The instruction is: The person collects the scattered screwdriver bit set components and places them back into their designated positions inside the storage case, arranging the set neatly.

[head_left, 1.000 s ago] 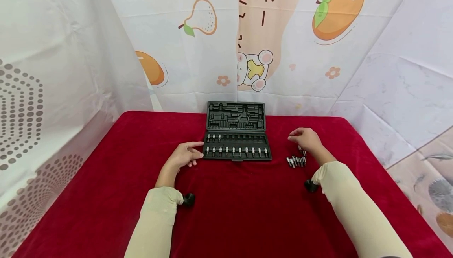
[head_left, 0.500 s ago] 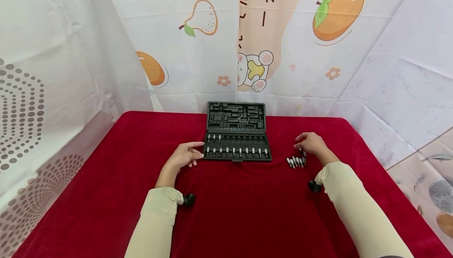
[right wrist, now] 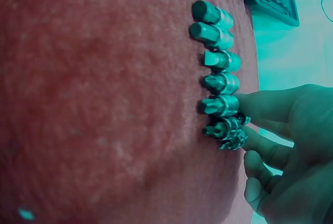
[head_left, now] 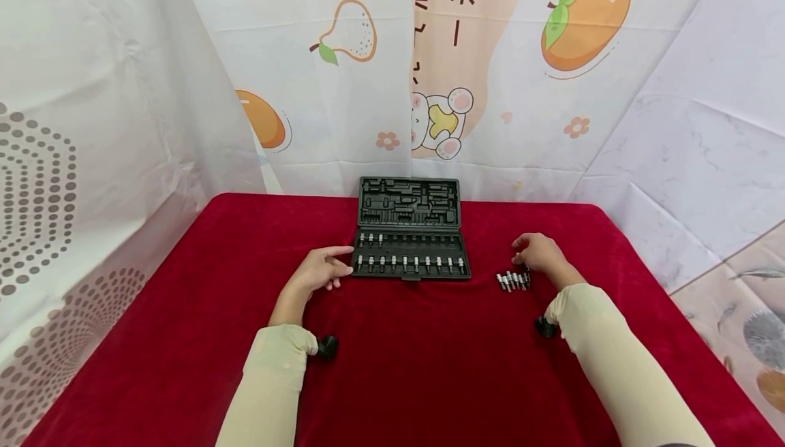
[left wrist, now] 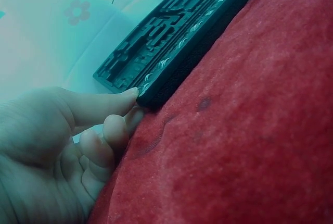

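Note:
An open black socket case [head_left: 407, 252] stands at the far middle, silver bit sockets along its front row and a few at the back left. My left hand [head_left: 315, 270] touches the case's left side with its fingertips; in the left wrist view a straight digit [left wrist: 104, 107] meets the case's corner. My right hand [head_left: 540, 254] is low over the far end of a small row of bit sockets [head_left: 514, 280] right of the case. In the right wrist view its fingertips [right wrist: 252, 104] lie behind the nearest bit sockets [right wrist: 223, 127]; whether they pinch one is hidden.
The table [head_left: 417, 365] wears a red velvet cloth. Printed white curtains [head_left: 343, 120] hang behind and at both sides. The case's lid [head_left: 409, 202] is raised at the back. Black wrist cameras [head_left: 328, 347] sit at both cuffs.
My right hand has come down and slightly right and nearer to me, now covering the bit sockets at the far end of the row. The left hand and the case have stayed put.

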